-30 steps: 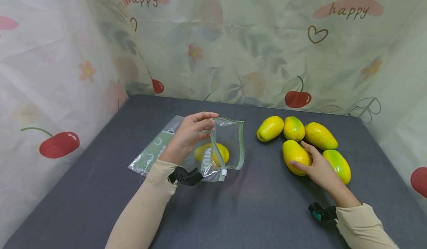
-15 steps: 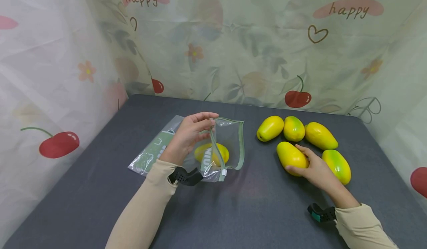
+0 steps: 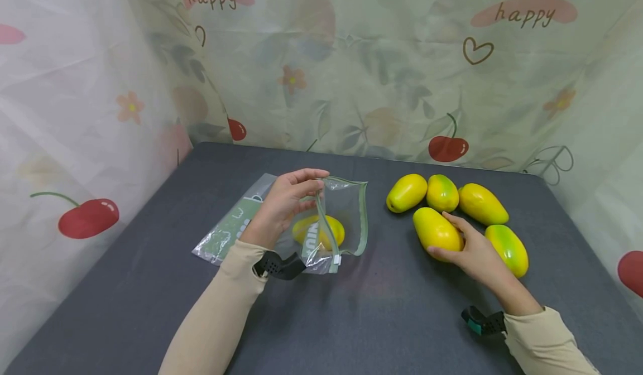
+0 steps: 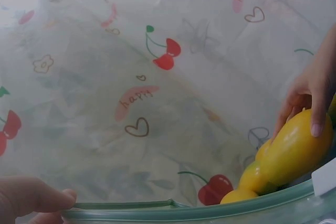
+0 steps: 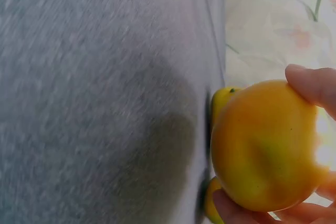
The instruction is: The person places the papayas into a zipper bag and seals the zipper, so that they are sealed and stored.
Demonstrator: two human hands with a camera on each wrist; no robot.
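My left hand [image 3: 287, 205] pinches the upper edge of a clear zip bag [image 3: 354, 213] with green trim, keeping its mouth spread toward the right. One yellow mango [image 3: 334, 234] lies inside, seen through the plastic. My right hand [image 3: 474, 252] grips another mango [image 3: 436, 231] between thumb and fingers. In the right wrist view that held mango [image 5: 268, 150] is above the cloth, its shadow showing below. From the left wrist, the bag's green rim [image 4: 210, 212] runs across the bottom, with the white slider [image 4: 324, 177] at right.
Behind the right hand three mangoes sit in a row: a left one [image 3: 407, 193], a greenish middle one [image 3: 442, 193] and a right one [image 3: 483, 204]. Another green-yellow mango [image 3: 508, 250] lies beside the hand. A flat green-printed plastic bag [image 3: 228, 227] lies left on the dark tablecloth [image 3: 372, 319].
The right hand has moved the gripped mango left, away from the green-yellow mango, and then slightly up. The left hand and the bag have stayed in place.
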